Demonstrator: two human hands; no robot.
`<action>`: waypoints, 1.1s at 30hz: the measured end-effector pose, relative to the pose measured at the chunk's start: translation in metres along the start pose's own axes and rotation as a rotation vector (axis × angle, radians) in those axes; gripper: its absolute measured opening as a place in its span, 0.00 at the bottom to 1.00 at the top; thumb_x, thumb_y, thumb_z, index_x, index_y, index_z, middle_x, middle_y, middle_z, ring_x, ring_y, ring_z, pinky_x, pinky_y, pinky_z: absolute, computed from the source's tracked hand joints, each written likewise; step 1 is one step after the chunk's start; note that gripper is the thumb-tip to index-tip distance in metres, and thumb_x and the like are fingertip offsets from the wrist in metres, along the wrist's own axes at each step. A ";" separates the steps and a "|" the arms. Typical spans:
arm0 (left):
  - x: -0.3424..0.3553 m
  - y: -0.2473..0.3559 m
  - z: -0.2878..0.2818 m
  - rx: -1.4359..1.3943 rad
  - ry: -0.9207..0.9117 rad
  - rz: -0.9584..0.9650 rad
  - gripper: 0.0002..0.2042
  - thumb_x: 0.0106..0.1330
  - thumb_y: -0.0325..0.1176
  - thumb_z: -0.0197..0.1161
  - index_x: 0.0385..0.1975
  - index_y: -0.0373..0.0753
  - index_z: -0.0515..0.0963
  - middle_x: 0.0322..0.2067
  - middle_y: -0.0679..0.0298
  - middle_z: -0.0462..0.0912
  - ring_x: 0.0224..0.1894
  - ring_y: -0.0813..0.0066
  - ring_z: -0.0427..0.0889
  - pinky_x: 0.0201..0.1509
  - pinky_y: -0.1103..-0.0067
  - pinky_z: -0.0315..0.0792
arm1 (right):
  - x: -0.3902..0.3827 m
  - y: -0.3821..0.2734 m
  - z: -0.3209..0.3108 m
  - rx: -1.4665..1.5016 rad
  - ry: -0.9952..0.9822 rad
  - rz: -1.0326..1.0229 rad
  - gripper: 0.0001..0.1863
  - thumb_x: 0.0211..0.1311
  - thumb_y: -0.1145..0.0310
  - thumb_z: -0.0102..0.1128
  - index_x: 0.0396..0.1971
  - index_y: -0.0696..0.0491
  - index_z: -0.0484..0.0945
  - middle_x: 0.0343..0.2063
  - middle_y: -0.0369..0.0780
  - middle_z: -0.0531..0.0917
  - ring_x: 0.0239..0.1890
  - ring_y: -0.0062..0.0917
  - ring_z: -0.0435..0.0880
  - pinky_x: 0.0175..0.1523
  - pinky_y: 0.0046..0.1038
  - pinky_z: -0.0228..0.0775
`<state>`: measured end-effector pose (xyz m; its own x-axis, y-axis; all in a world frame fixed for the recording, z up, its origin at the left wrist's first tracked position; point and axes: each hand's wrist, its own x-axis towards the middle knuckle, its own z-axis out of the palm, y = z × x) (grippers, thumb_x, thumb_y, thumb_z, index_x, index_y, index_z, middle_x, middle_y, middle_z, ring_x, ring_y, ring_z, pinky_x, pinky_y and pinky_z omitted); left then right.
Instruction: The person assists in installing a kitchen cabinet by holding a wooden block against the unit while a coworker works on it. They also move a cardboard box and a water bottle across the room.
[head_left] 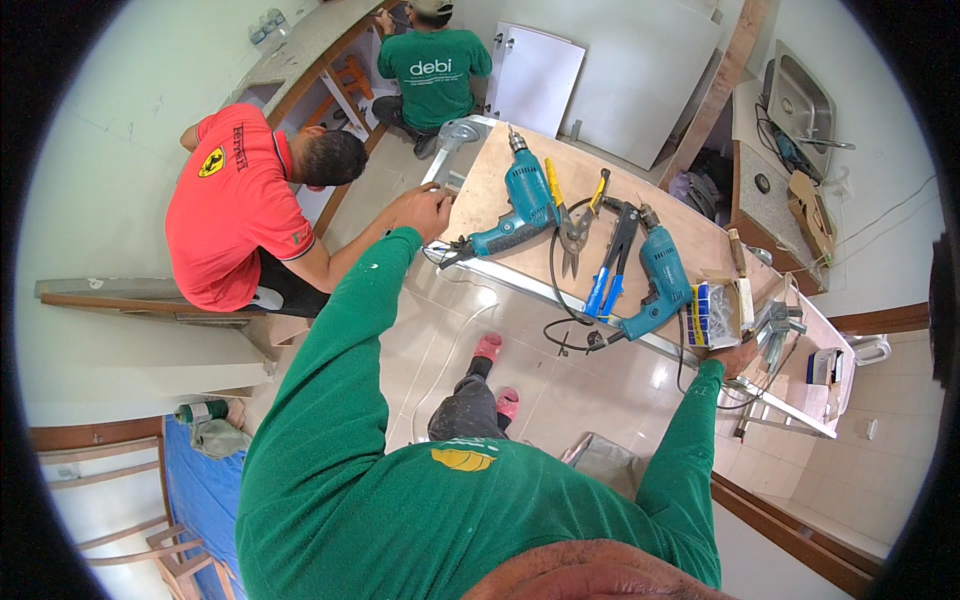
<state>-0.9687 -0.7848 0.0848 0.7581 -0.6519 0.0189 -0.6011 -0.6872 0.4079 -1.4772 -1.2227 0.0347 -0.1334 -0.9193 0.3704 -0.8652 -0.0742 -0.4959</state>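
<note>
Plywood-topped table (476, 195) under 2 drills (530, 192) looks heavy, stiff, best held by its metal rim (520, 284); left hand (431, 217) at its left end, right hand (736, 358) at its near edge, grips I cannot tell.

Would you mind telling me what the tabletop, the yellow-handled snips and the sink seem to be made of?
Tabletop: probably plywood, matt, judging by its pale tan, woody surface.
Snips: grey metal blades, likely steel; yellow grips look like smooth plastic, evenly coloured.
Sink: likely stainless steel, given its silvery sheen and highlights.
</note>
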 end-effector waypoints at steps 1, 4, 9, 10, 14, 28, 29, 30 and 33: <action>0.000 0.000 0.000 0.000 0.004 0.001 0.17 0.70 0.38 0.52 0.34 0.28 0.82 0.57 0.47 0.80 0.52 0.46 0.81 0.61 0.62 0.74 | 0.000 0.000 -0.001 -0.003 -0.002 0.000 0.22 0.63 0.60 0.61 0.55 0.53 0.75 0.52 0.47 0.79 0.54 0.46 0.80 0.56 0.44 0.73; 0.000 0.001 -0.001 -0.007 -0.020 -0.039 0.17 0.70 0.38 0.52 0.35 0.28 0.82 0.58 0.48 0.79 0.54 0.46 0.81 0.61 0.62 0.74 | -0.003 -0.009 -0.008 -0.007 -0.038 0.027 0.22 0.63 0.61 0.61 0.55 0.53 0.75 0.52 0.47 0.79 0.55 0.47 0.80 0.56 0.44 0.73; 0.001 0.010 -0.006 0.008 -0.037 -0.018 0.18 0.71 0.38 0.52 0.38 0.28 0.82 0.58 0.48 0.79 0.55 0.46 0.80 0.62 0.62 0.73 | 0.003 0.004 0.001 -0.006 -0.004 0.011 0.23 0.61 0.61 0.63 0.55 0.51 0.75 0.52 0.46 0.79 0.55 0.46 0.80 0.56 0.44 0.73; 0.000 0.010 -0.008 0.007 -0.045 -0.026 0.18 0.71 0.38 0.52 0.38 0.28 0.82 0.59 0.48 0.79 0.55 0.46 0.80 0.62 0.62 0.73 | 0.005 0.007 0.003 -0.005 -0.008 0.002 0.25 0.59 0.61 0.65 0.56 0.50 0.75 0.52 0.45 0.78 0.54 0.45 0.81 0.56 0.44 0.74; 0.003 -0.017 0.013 0.007 0.145 0.125 0.18 0.71 0.41 0.53 0.32 0.33 0.84 0.31 0.43 0.85 0.35 0.43 0.84 0.46 0.57 0.76 | 0.005 0.010 0.011 -0.003 -0.030 0.027 0.27 0.57 0.60 0.67 0.57 0.49 0.74 0.52 0.45 0.78 0.54 0.45 0.81 0.55 0.44 0.75; 0.000 0.008 -0.009 0.013 -0.064 -0.017 0.16 0.69 0.36 0.51 0.37 0.27 0.82 0.59 0.47 0.78 0.55 0.46 0.80 0.64 0.63 0.72 | -0.001 -0.008 -0.007 0.011 -0.033 0.067 0.23 0.61 0.61 0.64 0.55 0.51 0.75 0.51 0.46 0.79 0.54 0.46 0.81 0.56 0.45 0.74; 0.000 0.007 -0.009 0.012 -0.059 -0.018 0.17 0.69 0.36 0.51 0.37 0.27 0.82 0.59 0.46 0.78 0.55 0.46 0.80 0.64 0.63 0.72 | -0.001 -0.008 -0.008 0.011 -0.039 0.066 0.23 0.61 0.61 0.64 0.55 0.51 0.75 0.51 0.46 0.79 0.54 0.46 0.81 0.56 0.45 0.74; 0.001 0.006 -0.007 0.011 -0.055 -0.019 0.17 0.69 0.36 0.51 0.37 0.27 0.82 0.59 0.46 0.78 0.55 0.46 0.80 0.64 0.63 0.72 | -0.001 -0.009 -0.008 0.013 -0.045 0.069 0.23 0.61 0.61 0.64 0.55 0.50 0.75 0.51 0.46 0.79 0.53 0.46 0.81 0.56 0.45 0.74; 0.001 -0.009 0.005 0.009 0.059 0.057 0.17 0.70 0.39 0.52 0.34 0.31 0.83 0.40 0.44 0.83 0.41 0.45 0.83 0.51 0.59 0.75 | -0.002 -0.012 -0.009 0.018 -0.049 0.060 0.23 0.61 0.61 0.64 0.55 0.50 0.75 0.51 0.45 0.79 0.53 0.46 0.81 0.55 0.45 0.74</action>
<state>-0.9635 -0.7806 0.0767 0.7361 -0.6701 0.0952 -0.6456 -0.6529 0.3961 -1.4706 -1.2166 0.0468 -0.1601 -0.9401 0.3010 -0.8476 -0.0253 -0.5300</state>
